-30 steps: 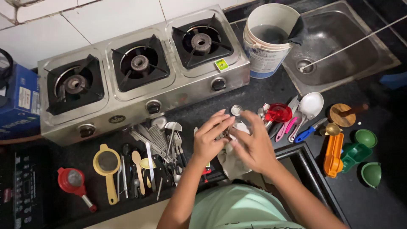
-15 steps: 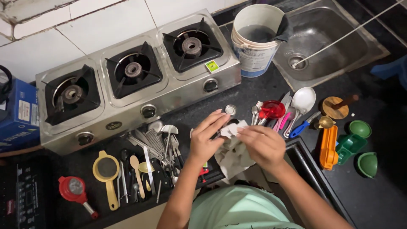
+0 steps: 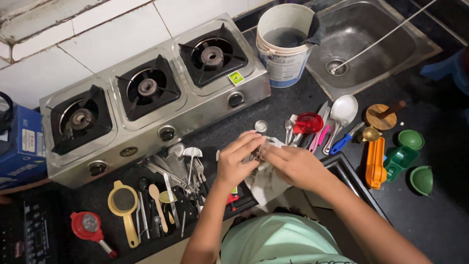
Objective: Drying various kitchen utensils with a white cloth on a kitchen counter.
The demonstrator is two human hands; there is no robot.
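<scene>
Your left hand (image 3: 237, 164) and right hand (image 3: 293, 164) meet over the front edge of the black stone counter (image 3: 430, 215), fingertips together. Both are closed on a crumpled white cloth (image 3: 266, 183) that hangs below them toward your pale green shirt (image 3: 281, 242). Something small and metallic sits pinched between your fingers in the cloth; too hidden to tell what it is.

Left of your left hand: a heap of steel spoons and ladles (image 3: 183, 164), touching and overlapping, then a yellow plastic strainer with a long handle (image 3: 124, 208) and a red round-headed strainer (image 3: 88, 227) near the counter edge.

Just above your hands, a small round steel lid (image 3: 261, 126) lies alone. Right of it: a red plastic scoop (image 3: 308, 122), a large white plastic spoon (image 3: 342, 112), a blue-handled tool (image 3: 344, 142), a round wooden piece (image 3: 378, 116), an orange plastic squeezer (image 3: 375, 164), and green plastic cups (image 3: 413, 156).

Behind: a three-burner steel gas stove (image 3: 151, 105), a white plastic bucket with water (image 3: 285, 44), and a steel sink (image 3: 376, 39).
</scene>
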